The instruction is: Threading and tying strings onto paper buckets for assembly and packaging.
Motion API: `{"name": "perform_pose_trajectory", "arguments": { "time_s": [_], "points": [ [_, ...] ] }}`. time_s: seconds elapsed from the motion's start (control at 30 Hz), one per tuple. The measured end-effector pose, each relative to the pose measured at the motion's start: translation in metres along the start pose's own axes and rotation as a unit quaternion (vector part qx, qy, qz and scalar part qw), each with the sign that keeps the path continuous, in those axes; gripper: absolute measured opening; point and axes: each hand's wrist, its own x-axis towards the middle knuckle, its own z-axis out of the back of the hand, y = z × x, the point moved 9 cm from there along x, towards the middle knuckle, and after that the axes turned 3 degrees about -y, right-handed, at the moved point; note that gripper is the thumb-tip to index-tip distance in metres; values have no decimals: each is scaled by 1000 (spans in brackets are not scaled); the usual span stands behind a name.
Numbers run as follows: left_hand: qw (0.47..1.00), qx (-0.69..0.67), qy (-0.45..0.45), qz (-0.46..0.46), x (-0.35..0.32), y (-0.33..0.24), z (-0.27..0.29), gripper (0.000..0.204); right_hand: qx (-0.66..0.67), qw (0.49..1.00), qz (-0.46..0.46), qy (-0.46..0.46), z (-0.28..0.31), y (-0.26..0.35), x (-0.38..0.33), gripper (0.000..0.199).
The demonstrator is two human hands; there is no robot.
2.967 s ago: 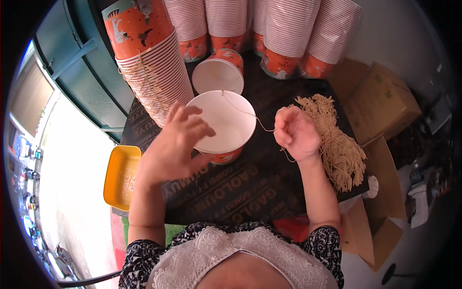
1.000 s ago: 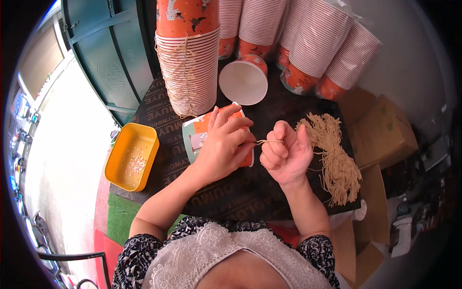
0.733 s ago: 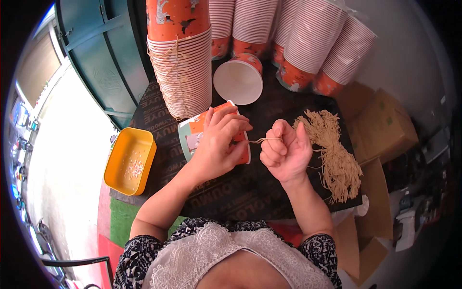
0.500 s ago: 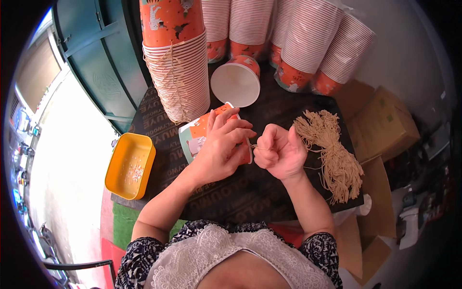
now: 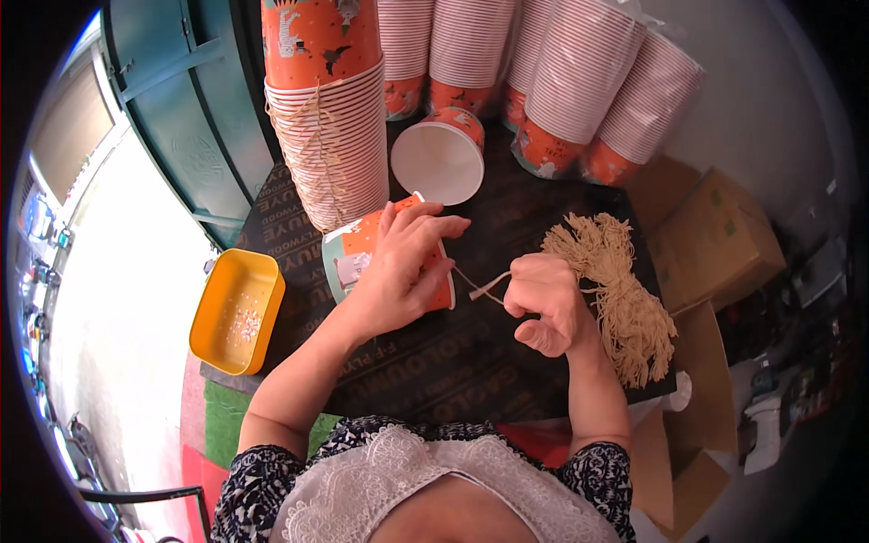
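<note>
- Orange-and-teal printed paper bucket with a white rim (image 5: pixel 364 235) lies on its side on the black, lettered tabletop (image 5: pixel 511 213), base to the left, mouth to the right, just in front of the tall stack
- Left hand (image 5: pixel 403 267) is draped over the bucket's side, fingers spread and a bit bent, thumb near the rim; honestly can't tell if it's gripping firmly or pinching anything underneath
- Right hand (image 5: pixel 548 297) is curled tight around a thin beige string (image 5: pixel 480 290), thumb poking out low, hand well clear of the bucket
- String runs from near the bucket's rim to that right hand, with what looks like a thicker, frayed end in the gap
- Thick tied bundle of beige strings (image 5: pixel 625 299) sits just beside the right hand
- Tall stack of nested orange paper buckets (image 5: pixel 328 158) stands back left, strings hanging down its rims
- Another orange bucket with a white inside (image 5: pixel 437 163) faces its mouth this way
- Plastic-wrapped bucket stacks (image 5: pixel 584 81) line the back
- Yellow rectangular plastic tub (image 5: pixel 217 294) at left holds small pale bits
</note>
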Motion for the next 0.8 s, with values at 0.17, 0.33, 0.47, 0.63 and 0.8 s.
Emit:
{"name": "perform_pose_trajectory", "arguments": {
  "time_s": [0.17, 0.33, 0.47, 0.63, 0.8],
  "points": [
    [998, -33, 37, -34, 1, -4, -3, 35, 42, 999, 6, 23, -15, 6, 5, 58],
    [995, -33, 76, -58, 0, 1, -6, 26, 80, 996, -11, -44, -8, -4, 8, 55],
    [994, -24, 91, -59, 2, -10, -5, 21, 85, 990, -31, -104, -7, -12, 13, 61],
    [996, -34, 71, -51, 0, -4, -8, 12, 93, 990, -38, -100, -15, -14, 16, 62],
    [997, -53, 52, -24, -2, 4, -4, 7, 100, 987, -81, -100, -16, -21, 7, 53]
  ]
}}
